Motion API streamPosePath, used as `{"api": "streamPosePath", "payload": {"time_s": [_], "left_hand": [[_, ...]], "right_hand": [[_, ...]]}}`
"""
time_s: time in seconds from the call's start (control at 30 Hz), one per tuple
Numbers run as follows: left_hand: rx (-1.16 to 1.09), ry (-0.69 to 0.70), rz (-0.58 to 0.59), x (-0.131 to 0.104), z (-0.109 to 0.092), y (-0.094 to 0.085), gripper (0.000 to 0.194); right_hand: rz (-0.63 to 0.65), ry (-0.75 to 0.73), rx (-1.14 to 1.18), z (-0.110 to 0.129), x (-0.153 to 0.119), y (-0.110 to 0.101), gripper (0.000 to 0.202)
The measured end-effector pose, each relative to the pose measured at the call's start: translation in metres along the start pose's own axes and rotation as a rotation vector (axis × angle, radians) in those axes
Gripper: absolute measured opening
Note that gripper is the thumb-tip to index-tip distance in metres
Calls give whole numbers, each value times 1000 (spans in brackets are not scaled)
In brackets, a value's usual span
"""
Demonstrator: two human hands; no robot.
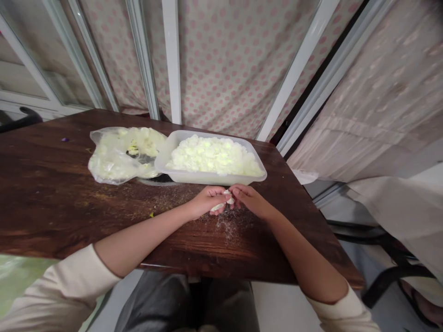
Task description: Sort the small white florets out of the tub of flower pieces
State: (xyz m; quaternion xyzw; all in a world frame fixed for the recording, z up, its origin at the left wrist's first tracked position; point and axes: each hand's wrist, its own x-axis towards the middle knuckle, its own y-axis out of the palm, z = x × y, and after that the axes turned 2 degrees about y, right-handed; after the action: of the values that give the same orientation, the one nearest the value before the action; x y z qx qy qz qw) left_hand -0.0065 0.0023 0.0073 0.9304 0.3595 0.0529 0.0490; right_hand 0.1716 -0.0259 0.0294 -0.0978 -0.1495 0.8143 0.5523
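Being pinched by the left hand (206,202), small irregular white pieces (229,197) are being held nearer than the frosted rectangular plastic tub (211,178); grip by the right hand (252,199) is being obscured, gentleness being advised.

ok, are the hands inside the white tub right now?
No, the left hand and right hand meet over the brown table on the near side of the white tub.
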Motion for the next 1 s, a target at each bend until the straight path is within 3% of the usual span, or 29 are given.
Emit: {"api": "streamPosePath", "payload": {"time_s": [0.23,0.5,0.67,0.77,0.93,1.0], "left_hand": [[-51,-23,-85,0,0,1,29],[-131,74,-39,0,8,0,34],[-156,101,-23,0,10,1,35],[-129,82,-52,1,9,1,36],[-31,59,-127,2,8,1,37],[-33,66,-143,3,9,1,38]], "right_hand": [[-95,-14,17,-1,0,0,26],[-302,-297,-364,0,-3,7,24],[-371,-349,-537,0,-4,7,22],[-339,-309,-542,1,-4,6,22],[-158,-198,-337,-2,-2,7,30],[-169,-183,-277,-4,0,9,32]]}}
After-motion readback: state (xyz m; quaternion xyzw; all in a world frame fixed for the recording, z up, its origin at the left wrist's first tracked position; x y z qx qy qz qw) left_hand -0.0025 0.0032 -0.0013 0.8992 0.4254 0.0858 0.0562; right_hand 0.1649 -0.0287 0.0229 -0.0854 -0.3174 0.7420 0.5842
